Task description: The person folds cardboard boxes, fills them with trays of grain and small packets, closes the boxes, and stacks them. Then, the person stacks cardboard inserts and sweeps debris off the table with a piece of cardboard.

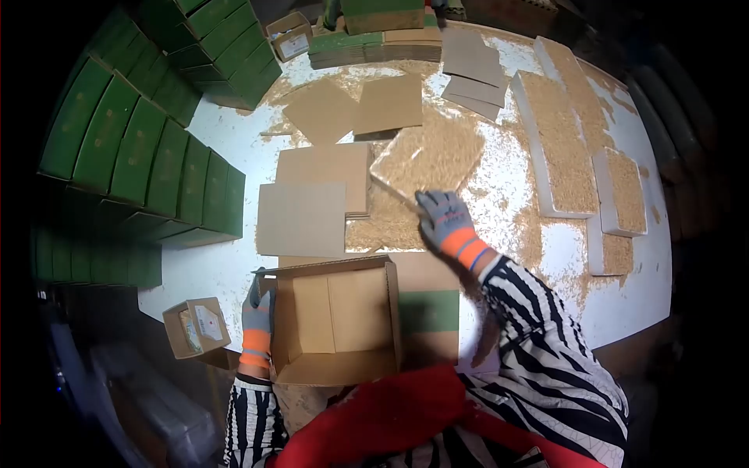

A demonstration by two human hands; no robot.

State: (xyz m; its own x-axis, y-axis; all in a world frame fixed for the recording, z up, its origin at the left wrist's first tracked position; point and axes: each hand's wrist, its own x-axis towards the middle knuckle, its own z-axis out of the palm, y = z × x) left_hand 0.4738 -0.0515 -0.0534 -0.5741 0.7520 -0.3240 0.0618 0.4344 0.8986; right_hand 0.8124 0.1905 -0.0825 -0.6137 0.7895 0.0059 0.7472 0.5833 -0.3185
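Observation:
An open, empty cardboard box (335, 316) stands at the table's near edge. My left hand (257, 316), in a grey and orange glove, grips its left wall, with part of the fingers hidden behind the cardboard. My right hand (446, 217), gloved the same way, has its fingers at the lower edge of a white-edged block (433, 152) topped with tan shavings. Its fingertips bend over that edge. Left of the block lie a grey-brown cardboard sheet (301, 220) and brown cardboard sheets (324, 164). A flat piece with a green band (429, 310) lies right of the box.
Green boxes (140, 148) are stacked along the left. Shavings-topped blocks (558, 144) lie at the right. Flat cartons (374, 51) and loose sheets (472, 66) are at the back. A small open box (197, 327) sits at the left front. Shavings are scattered over the white table (566, 249).

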